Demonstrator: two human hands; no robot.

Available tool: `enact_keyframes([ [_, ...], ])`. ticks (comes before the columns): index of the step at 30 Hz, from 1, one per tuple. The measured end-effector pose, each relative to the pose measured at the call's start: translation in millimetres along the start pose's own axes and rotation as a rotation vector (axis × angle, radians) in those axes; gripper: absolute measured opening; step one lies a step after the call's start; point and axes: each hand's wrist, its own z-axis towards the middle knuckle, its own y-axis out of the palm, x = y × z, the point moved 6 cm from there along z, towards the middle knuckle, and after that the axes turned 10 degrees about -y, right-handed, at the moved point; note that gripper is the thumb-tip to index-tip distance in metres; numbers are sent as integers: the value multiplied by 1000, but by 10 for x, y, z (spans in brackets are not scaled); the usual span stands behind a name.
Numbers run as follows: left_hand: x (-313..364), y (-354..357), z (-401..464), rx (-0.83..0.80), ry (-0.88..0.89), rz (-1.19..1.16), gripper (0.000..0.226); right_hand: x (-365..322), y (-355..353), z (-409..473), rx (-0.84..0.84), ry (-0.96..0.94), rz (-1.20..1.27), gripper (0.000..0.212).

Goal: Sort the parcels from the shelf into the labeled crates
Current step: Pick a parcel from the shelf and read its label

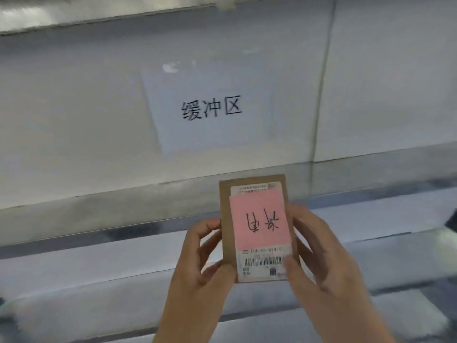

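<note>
parcel held up at lower centre of the frame
left hand [206, 253] and right hand [319, 258] grasp the cardboard parcel [257, 229] by its long edges; long axis upright, pink note [259, 221] writing upside down.

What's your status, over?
Left hand and right hand grip small brown cardboard parcel, pink note on top. No crate in view. Nothing blocking.

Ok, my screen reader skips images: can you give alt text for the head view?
Both the left hand and the right hand hold a small flat brown cardboard parcel bearing a pink handwritten sticky note and a barcode label, before a white paper sign printed 缓冲区.
</note>
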Motion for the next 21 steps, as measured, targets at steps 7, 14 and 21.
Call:
enact_keyframes([
  [7,328,2686,-417,-385,-3,-11,50,-151,-2605,-584,208,140,-310,84],
  [14,524,4636,-657,-707,43,35,76,-479,-4074,-1148,429,370,-834,101],
  [21,514,6085,-1243,-1163,196,91,54,-401,-5251,-1755,719,563,-1084,96],
])
